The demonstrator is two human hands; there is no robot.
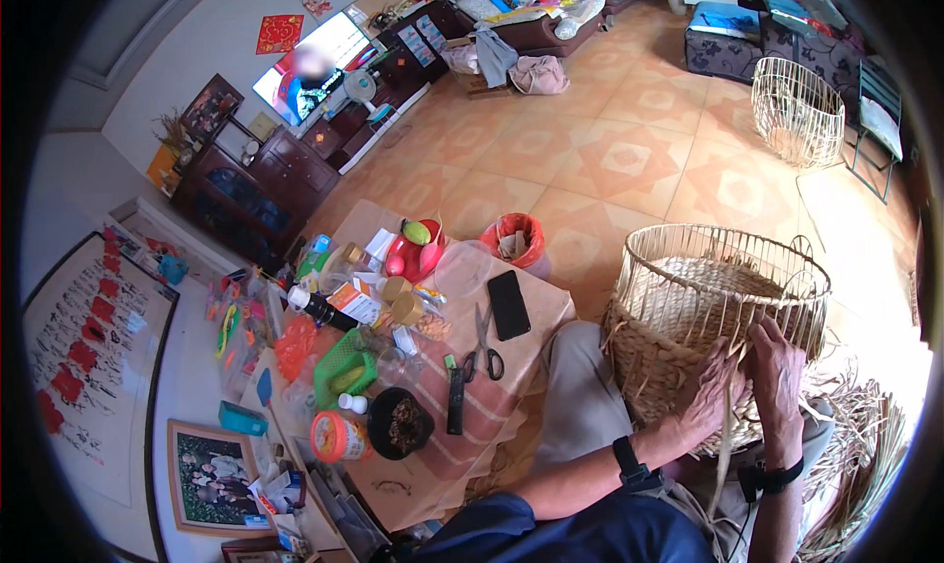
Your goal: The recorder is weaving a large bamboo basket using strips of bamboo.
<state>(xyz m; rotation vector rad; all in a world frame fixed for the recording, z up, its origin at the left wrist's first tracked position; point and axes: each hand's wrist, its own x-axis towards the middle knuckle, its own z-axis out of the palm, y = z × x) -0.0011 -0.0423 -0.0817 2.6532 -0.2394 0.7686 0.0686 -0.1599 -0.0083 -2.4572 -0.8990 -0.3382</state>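
Observation:
A half-woven straw basket (644, 352) rests at my lap, its lower wall thickly braided and its upper frame of thin bare rods showing. My left hand (710, 394) is closed against the near side of the wall, around a flat straw strand (726, 443) that hangs down below it. Right beside it, my right hand (775, 371) pinches at the same strand where it meets the rods. The fingertips of both hands are partly hidden by the hands themselves. Loose straw (865, 440) lies in a heap to the right of my right forearm.
To my left, a covered table (531, 317) bears scissors (483, 352), a black phone (508, 305), a black bowl (398, 445), a green basket (344, 366) and jars. Behind it stands a red-lined bin (519, 238). A bare rod frame (796, 111) stands farther off on the tiled floor.

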